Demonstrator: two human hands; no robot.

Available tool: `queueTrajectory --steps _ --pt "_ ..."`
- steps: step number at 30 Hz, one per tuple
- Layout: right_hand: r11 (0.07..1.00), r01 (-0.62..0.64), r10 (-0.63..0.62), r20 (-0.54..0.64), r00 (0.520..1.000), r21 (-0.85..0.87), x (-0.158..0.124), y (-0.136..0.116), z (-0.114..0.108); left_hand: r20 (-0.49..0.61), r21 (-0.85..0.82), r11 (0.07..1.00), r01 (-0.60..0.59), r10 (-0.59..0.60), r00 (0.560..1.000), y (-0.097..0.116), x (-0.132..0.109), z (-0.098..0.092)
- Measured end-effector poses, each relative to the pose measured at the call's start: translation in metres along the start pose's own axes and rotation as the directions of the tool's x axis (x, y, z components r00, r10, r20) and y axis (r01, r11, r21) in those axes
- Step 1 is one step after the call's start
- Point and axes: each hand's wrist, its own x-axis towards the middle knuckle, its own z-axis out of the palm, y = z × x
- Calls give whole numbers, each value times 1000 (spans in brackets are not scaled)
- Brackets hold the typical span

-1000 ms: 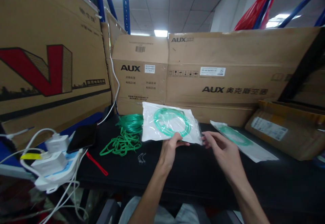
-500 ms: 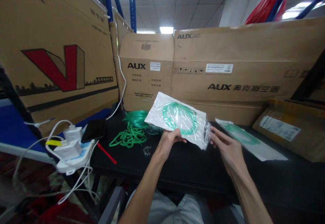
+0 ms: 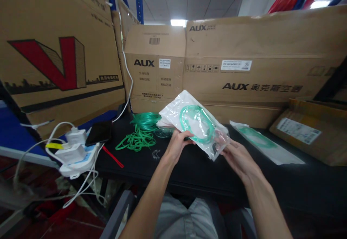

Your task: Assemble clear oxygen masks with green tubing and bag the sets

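Observation:
A clear and white plastic bag (image 3: 176,109) with a coil of green tubing (image 3: 187,114) inside is held up above the black table, tilted down to the right. My left hand (image 3: 177,145) pinches its lower left edge, thumb on top. At the bag's right end my right hand (image 3: 235,156) is closed, its fingertips partly hidden behind the clear plastic. On the table to the right lies a second such bag (image 3: 284,154) with green tubing. To the left are a coil of green tubing (image 3: 146,120) and a tangle of flat green cord (image 3: 137,140).
Small clear hooked pieces (image 3: 155,154) and a red strap (image 3: 113,157) lie on the black table (image 3: 184,174). At left are a phone (image 3: 99,132) and a power strip (image 3: 77,168) with white cables. Cardboard boxes (image 3: 206,103) wall the back; a smaller carton (image 3: 322,137) stands right.
The bag has turned more steeply, its right end lower and nearer me. My right hand has shifted slightly under that end. The whole view has tilted down a little.

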Motion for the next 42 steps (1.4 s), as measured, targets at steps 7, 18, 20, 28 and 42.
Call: queueTrajectory --steps 7,18,20,28,42 --pt "984 -42 36 36 999 172 0 9 11 44 81 991 103 -107 993 1 3 -5" --pt "999 16 -15 21 1000 -47 -1 -17 -13 -302 234 972 -3 76 950 26 39 -21" --pt "997 2 0 23 1000 -74 -4 -23 -19 -339 248 968 -36 122 933 36 48 -26" --pt "985 168 -167 -323 932 -25 -17 -64 -54 -361 386 922 -20 171 917 46 87 -44" --pt "949 311 -305 -367 879 -45 -53 -92 -34 -45 998 53 37 172 984 69 91 -64"
